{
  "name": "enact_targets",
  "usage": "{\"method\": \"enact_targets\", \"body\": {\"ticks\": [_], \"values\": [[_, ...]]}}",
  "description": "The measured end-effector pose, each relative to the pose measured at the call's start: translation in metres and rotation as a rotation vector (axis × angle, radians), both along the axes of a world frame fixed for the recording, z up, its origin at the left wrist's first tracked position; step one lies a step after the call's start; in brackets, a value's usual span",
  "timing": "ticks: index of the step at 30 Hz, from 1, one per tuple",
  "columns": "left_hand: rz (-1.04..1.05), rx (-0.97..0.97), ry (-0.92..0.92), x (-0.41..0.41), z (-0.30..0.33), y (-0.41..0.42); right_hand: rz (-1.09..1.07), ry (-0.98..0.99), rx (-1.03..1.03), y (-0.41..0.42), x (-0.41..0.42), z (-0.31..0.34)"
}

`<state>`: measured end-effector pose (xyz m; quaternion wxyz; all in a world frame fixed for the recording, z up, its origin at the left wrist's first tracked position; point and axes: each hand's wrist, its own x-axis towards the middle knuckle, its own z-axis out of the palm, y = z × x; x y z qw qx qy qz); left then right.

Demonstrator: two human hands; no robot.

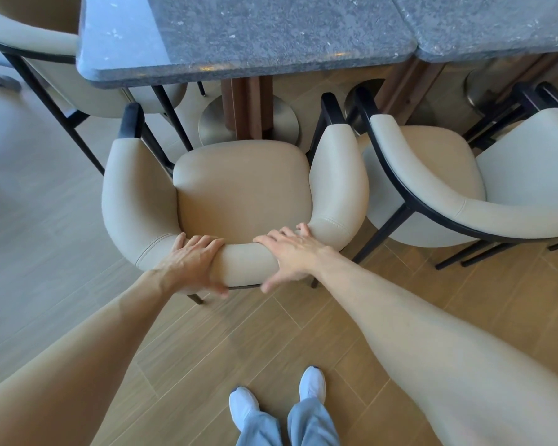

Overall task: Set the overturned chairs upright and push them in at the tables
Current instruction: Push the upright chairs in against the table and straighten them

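A beige padded armchair [242,185] with black metal legs stands upright in front of me, its seat facing a dark grey stone table [245,33]. The seat's front edge lies just short of the table's edge. My left hand [195,263] grips the curved backrest left of its middle. My right hand [290,254] lies over the same backrest to the right, fingers spread across the top and thumb down the back.
A second beige chair [438,188] stands upright close on the right, at a second stone table [496,24]. Another chair [45,59] sits at the far left. The table's wooden pedestal [248,104] on a round metal base stands beyond the seat. Wood-plank floor lies around my feet.
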<state>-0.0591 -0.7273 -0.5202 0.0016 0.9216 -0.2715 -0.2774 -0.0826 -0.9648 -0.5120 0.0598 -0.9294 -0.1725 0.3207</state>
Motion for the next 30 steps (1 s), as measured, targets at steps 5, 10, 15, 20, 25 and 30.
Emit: {"method": "enact_targets", "body": {"ticks": [5, 10, 15, 20, 25, 30], "values": [[0.083, -0.109, -0.040, -0.009, -0.006, -0.003, -0.123, -0.118, 0.030, 0.004, -0.006, -0.002], [0.052, -0.060, -0.120, -0.018, -0.010, -0.005, -0.113, -0.309, 0.024, 0.003, -0.020, -0.015], [0.035, -0.121, -0.208, -0.022, -0.015, -0.007, -0.063, -0.578, 0.004, -0.002, -0.022, -0.031], [0.036, -0.120, -0.184, -0.020, -0.013, -0.008, -0.090, -0.651, 0.080, -0.003, -0.019, -0.036], [0.023, -0.085, -0.171, -0.020, -0.010, -0.009, -0.089, -0.640, 0.070, -0.004, -0.019, -0.034], [0.048, -0.113, -0.175, -0.021, -0.010, -0.008, -0.077, -0.625, 0.043, -0.002, -0.020, -0.031]]}}
